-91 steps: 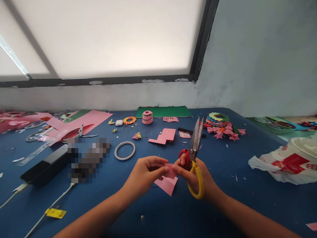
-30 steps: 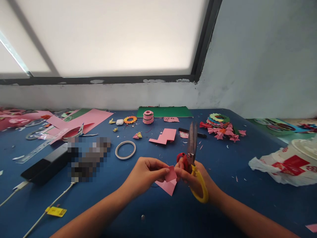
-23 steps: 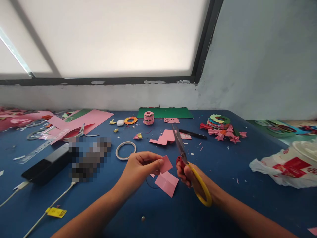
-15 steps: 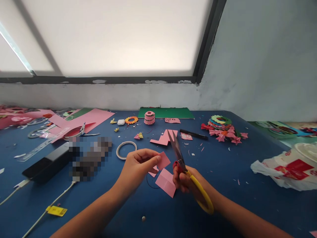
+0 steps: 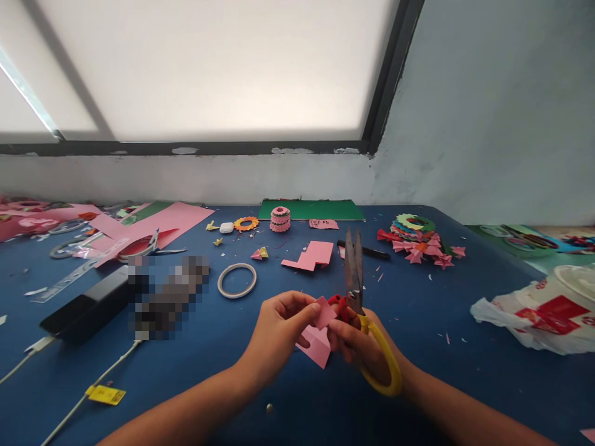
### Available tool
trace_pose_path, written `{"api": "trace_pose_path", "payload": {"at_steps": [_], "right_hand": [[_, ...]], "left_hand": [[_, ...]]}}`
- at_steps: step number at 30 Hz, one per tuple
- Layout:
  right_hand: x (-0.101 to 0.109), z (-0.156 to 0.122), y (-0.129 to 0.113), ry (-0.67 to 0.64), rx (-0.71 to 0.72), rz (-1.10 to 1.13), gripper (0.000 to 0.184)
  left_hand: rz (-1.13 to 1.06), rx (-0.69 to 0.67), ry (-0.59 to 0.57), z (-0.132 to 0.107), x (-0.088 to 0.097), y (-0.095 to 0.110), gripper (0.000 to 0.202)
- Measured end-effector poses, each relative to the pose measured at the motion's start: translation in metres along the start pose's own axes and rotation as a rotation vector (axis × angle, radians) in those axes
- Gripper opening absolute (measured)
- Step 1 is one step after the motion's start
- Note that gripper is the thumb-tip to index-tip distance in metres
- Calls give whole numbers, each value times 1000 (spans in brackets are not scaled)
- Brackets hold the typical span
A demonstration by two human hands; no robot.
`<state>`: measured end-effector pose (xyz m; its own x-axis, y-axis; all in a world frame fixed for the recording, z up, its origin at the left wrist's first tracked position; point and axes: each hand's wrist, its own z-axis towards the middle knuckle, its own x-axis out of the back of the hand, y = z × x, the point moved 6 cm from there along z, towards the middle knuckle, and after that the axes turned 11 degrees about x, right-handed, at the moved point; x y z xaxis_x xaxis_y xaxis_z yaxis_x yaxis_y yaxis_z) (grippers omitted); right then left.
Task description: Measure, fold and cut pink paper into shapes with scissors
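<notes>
Between the thumb and fingers of my left hand point(image 5: 288, 325) is a small folded piece of pink paper point(image 5: 325, 313). My right hand point(image 5: 356, 341) is closed on a pair of scissors point(image 5: 354, 272) with red and yellow handles, blades pointing away from me and slightly apart. Its fingertips reach the right edge of the small pink piece. Below both hands a creased pink paper square point(image 5: 317, 350) lies on the blue table, partly covered by my fingers. Farther off rests an angular pink paper offcut point(image 5: 312, 255).
A tape roll point(image 5: 237, 280) lies left of my hands. Behind are a black pen point(image 5: 369, 251), a pink ring stack point(image 5: 280, 220) and a green sheet point(image 5: 311, 210). Paper flowers point(image 5: 421, 248) and a bagged cup point(image 5: 553, 310) stand right; a black device point(image 5: 88, 306) with a cable is left.
My left hand has moved right with the small pink piece, meeting my right hand's fingertips. The scissors have swung more upright and right, their blades closer together.
</notes>
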<state>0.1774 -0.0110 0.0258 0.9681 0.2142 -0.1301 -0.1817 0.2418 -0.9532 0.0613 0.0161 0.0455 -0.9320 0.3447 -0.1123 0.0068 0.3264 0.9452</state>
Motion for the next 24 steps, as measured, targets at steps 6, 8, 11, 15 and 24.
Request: {"api": "trace_pose_path", "payload": {"at_steps": [6,8,11,15,24], "right_hand": [[8,-1,1,81,-2,-6,31],[11,-2,1,97,-7,-16,32],[16,-2,-1,134,0,-49,31],[19,-3,-3,105,-23,-109,32],[8,-2,-5,-25,-31,-102,40]], "left_hand": [[35,-7,-50,-2,-3,1,19],[41,18,-58,-1,-2,-2,19],[57,51,-82,1,-3,-5,18],[97,94,-173,0,-9,-8,20],[154,25,-160,-3,-7,-3,21]]}}
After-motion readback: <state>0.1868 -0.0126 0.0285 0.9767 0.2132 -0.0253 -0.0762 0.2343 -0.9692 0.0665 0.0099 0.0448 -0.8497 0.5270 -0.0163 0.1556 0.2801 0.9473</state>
